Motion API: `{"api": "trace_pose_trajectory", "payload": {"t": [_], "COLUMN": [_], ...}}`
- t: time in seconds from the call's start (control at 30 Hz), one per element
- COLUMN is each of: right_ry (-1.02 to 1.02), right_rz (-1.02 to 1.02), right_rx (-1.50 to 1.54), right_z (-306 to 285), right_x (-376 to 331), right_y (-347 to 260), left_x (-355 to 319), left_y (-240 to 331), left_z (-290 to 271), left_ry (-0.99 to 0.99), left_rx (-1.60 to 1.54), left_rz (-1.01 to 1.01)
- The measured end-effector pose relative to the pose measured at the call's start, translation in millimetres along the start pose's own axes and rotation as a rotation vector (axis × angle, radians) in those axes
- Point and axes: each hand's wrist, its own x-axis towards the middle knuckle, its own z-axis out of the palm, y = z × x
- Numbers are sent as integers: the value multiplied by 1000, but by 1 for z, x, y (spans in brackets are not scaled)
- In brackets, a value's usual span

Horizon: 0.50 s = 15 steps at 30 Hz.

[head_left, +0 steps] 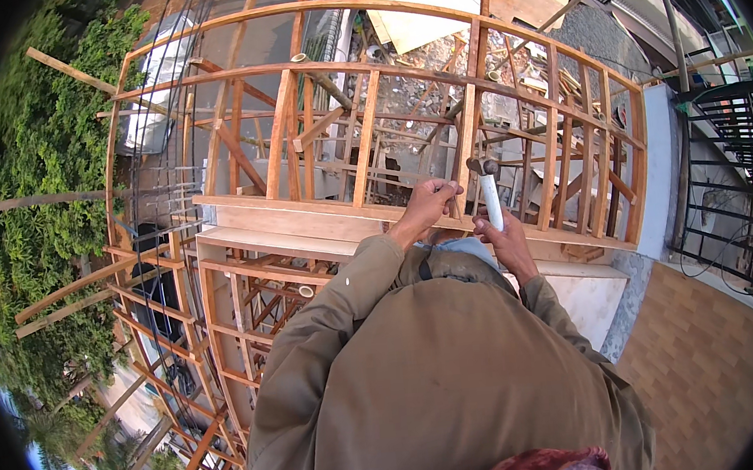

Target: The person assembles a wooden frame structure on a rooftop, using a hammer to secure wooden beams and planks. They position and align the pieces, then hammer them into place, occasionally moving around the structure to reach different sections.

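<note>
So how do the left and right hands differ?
The right hand grips a hammer by its white handle; the left hand is bunched close to an upright wooden post, and whether it pinches anything small is unclear. The left hand appears higher in the picture, the right hand lower. Both emerge from brown sleeves.

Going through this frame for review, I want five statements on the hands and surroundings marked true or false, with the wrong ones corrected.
1. The right hand holds a hammer with a white handle. True.
2. The left hand grips the hammer's handle too. False: it is apart from the hammer, near the wooden frame; whether its fingers pinch something small is unclear.
3. Green trees fill much of the picture's left side. True.
4. The tiled floor shows at the upper left. False: it shows at the lower right.
5. The person's sleeves are olive-brown. True.
</note>
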Motion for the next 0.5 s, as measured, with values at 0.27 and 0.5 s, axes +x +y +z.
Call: {"api": "trace_pose_trajectory", "payload": {"t": [0.27,0.5], "right_ry": [-69,-139], "right_rz": [122,135], "right_rx": [71,-23], "right_z": [3,-4], "right_x": [-5,-24], "right_y": [-32,-20], "left_x": [-1,-11], "left_y": [-30,-84], "left_z": [36,51], "left_ry": [85,134], "left_rx": [-279,-525], "left_rz": [-173,-240]}}
